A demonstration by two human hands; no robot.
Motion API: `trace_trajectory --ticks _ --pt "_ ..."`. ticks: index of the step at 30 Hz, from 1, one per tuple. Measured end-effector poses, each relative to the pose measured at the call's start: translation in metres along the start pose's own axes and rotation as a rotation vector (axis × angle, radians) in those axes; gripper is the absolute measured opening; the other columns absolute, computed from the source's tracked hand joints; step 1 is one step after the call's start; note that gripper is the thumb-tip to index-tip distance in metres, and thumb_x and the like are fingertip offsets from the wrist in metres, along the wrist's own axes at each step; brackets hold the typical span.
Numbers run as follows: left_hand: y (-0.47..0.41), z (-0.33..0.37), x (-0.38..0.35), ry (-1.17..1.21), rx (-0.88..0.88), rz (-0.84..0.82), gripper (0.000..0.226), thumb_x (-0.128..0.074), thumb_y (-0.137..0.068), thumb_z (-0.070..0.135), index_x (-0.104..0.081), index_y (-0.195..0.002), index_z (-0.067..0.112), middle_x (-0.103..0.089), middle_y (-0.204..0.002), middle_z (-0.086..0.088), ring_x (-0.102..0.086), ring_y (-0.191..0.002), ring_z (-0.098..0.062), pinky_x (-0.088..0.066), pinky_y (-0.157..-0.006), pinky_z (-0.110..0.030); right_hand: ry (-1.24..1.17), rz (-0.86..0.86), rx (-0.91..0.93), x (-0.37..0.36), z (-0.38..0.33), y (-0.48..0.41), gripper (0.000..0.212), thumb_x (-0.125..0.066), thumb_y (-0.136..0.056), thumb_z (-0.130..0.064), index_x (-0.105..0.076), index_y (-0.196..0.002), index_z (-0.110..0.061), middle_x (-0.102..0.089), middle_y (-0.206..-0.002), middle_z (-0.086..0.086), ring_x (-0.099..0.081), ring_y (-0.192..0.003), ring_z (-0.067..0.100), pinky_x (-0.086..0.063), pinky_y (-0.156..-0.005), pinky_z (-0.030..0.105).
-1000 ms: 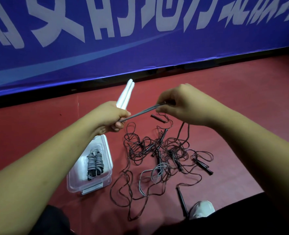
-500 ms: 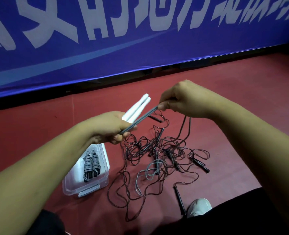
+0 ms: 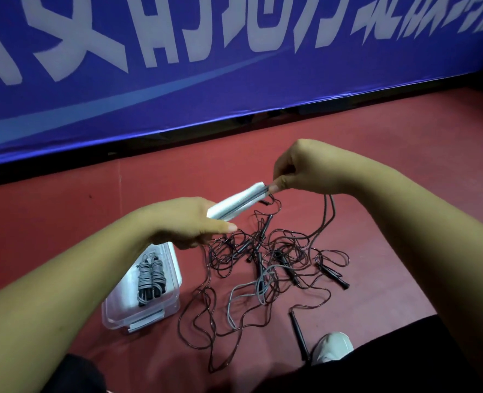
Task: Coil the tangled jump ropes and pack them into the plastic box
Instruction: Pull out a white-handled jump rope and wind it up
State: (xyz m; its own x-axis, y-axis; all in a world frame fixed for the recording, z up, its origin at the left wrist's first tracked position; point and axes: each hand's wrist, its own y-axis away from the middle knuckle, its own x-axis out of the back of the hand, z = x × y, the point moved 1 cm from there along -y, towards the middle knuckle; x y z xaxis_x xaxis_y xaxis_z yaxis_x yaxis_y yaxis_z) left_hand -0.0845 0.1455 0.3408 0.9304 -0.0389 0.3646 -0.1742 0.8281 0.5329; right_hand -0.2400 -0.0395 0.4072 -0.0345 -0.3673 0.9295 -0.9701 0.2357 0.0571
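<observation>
- Currently, a pair of white handles [image 3: 236, 202] is gripped at its near end by the left hand [image 3: 189, 222]. The fingers are curled round it, and one straight digit shows just beneath.
- The handles are held side by side above the floor [image 3: 390, 154], with their free ends pointed toward two o'clock.
- A grey cord [image 3: 244, 205] is laid lengthwise along the handles, from the left hand to their far tip.
- At that tip the cord is pinched by the right hand [image 3: 305, 168], thumb and forefinger pressed together on it and the other fingers curled in.
- Dark strands are hung from under the right hand down to a tangle of ropes [image 3: 263, 265], which is spread on the floor below both hands.
- The left hand is seen at ten o'clock of the tangle and the right hand at one o'clock.
- A clear plastic box [image 3: 175, 300] is set on the floor at nine o'clock of the tangle, just beside its outer loops.
- One coiled grey bundle [image 3: 149, 276] is laid inside the box.
- A loose black handle [image 3: 299, 336] is found at five o'clock of the tangle, with a white shoe [image 3: 332, 347] just beside it at three o'clock.
- A blue banner [image 3: 178, 89] with pale lettering is stretched across the twelve o'clock side.
</observation>
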Motion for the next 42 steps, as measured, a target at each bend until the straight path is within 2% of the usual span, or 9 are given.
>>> trace_trajectory --ticks 6,10,16,22,24,28,33,38,42 --pt "-0.002 -0.015 0.01 -0.407 0.048 0.013 0.027 -0.067 -0.093 0.037 -0.056 -0.096 0.013 -0.054 -0.059 -0.003 -0.039 -0.042 -0.016 -0.033 -0.04 -0.021 0.002 -0.035 -0.055 -0.002 0.014 0.0 0.018 -0.074 -0.087 -0.032 -0.079 -0.096 -0.019 -0.072 -0.079 -0.004 -0.062 -0.072 0.015 -0.051 -0.069 0.032" --pt "0.0 -0.012 0.01 -0.536 -0.09 0.036 0.025 -0.066 -0.092 0.037 -0.06 -0.104 0.015 -0.053 -0.059 0.002 -0.043 -0.042 -0.01 -0.036 -0.044 -0.018 -0.021 0.045 -0.05 -0.001 0.022 0.0 0.014 -0.071 -0.09 -0.03 -0.079 -0.094 -0.02 -0.073 -0.08 0.002 -0.063 -0.074 0.024 -0.051 -0.069 0.037" --pt "0.01 0.002 0.001 -0.615 -0.272 0.019 0.017 -0.068 -0.09 0.04 -0.059 -0.097 0.029 -0.054 -0.068 0.012 -0.047 -0.056 0.001 -0.036 -0.053 -0.014 -0.03 0.132 -0.049 -0.002 0.028 -0.007 0.012 -0.07 -0.09 -0.031 -0.078 -0.09 -0.021 -0.063 -0.068 -0.016 -0.056 -0.061 -0.001 -0.04 -0.059 0.022" --pt "0.026 0.018 -0.002 -0.369 -0.41 0.097 0.02 -0.073 -0.084 0.037 -0.061 -0.098 0.044 -0.064 -0.076 0.029 -0.056 -0.066 0.006 -0.041 -0.061 -0.01 -0.163 0.117 -0.079 -0.018 0.036 -0.014 0.016 -0.067 -0.093 -0.019 -0.073 -0.08 -0.024 -0.061 -0.057 -0.021 -0.054 -0.056 -0.01 -0.04 -0.061 0.014" --pt "0.028 0.02 0.005 -0.233 -0.45 0.187 0.019 -0.072 -0.085 0.031 -0.063 -0.099 0.042 -0.062 -0.066 0.016 -0.048 -0.054 -0.001 -0.039 -0.053 -0.015 -0.221 0.121 -0.105 -0.019 0.036 -0.015 0.025 -0.065 -0.094 -0.018 -0.068 -0.071 -0.026 -0.056 -0.052 -0.012 -0.048 -0.048 -0.001 -0.038 -0.055 0.02" --pt "0.019 0.013 0.024 0.196 -0.409 0.373 0.015 -0.069 -0.088 0.013 -0.058 -0.088 0.023 -0.045 -0.057 -0.003 -0.032 -0.046 -0.014 -0.025 -0.042 -0.021 -0.377 0.096 -0.105 -0.023 0.026 -0.014 0.028 -0.062 -0.097 -0.035 -0.07 -0.074 -0.02 -0.055 -0.061 -0.002 -0.043 -0.049 0.004 -0.038 -0.05 0.017" --pt "0.009 0.005 0.046 0.453 -0.33 0.502 0.019 -0.065 -0.091 0.007 -0.05 -0.089 0.019 -0.03 -0.05 0.003 -0.02 -0.038 -0.007 -0.016 -0.039 -0.014 -0.475 0.07 -0.098 -0.031 0.004 -0.016 0.029 -0.058 -0.099 -0.035 -0.07 -0.081 -0.016 -0.054 -0.062 0.0 -0.042 -0.056 0.017 -0.035 -0.05 0.024" --pt "0.005 -0.007 0.063 0.474 -0.254 0.587 0.023 -0.067 -0.09 0.007 -0.048 -0.085 0.02 -0.03 -0.049 0.004 -0.02 -0.036 -0.006 -0.017 -0.037 -0.013 -0.458 0.067 -0.085 -0.036 -0.023 -0.009 0.027 -0.055 -0.101 -0.031 -0.07 -0.081 -0.02 -0.055 -0.058 -0.009 -0.046 -0.052 0.006 -0.04 -0.056 0.024" --pt "-0.005 -0.016 0.061 0.403 -0.101 0.636 0.018 -0.069 -0.089 0.008 -0.054 -0.09 0.019 -0.035 -0.042 0.005 -0.022 -0.033 -0.006 -0.017 -0.037 -0.012 -0.496 0.008 -0.116 -0.048 -0.043 -0.001 0.026 -0.054 -0.102 -0.027 -0.07 -0.084 -0.018 -0.054 -0.052 -0.011 -0.043 -0.045 0.003 -0.037 -0.049 0.018"
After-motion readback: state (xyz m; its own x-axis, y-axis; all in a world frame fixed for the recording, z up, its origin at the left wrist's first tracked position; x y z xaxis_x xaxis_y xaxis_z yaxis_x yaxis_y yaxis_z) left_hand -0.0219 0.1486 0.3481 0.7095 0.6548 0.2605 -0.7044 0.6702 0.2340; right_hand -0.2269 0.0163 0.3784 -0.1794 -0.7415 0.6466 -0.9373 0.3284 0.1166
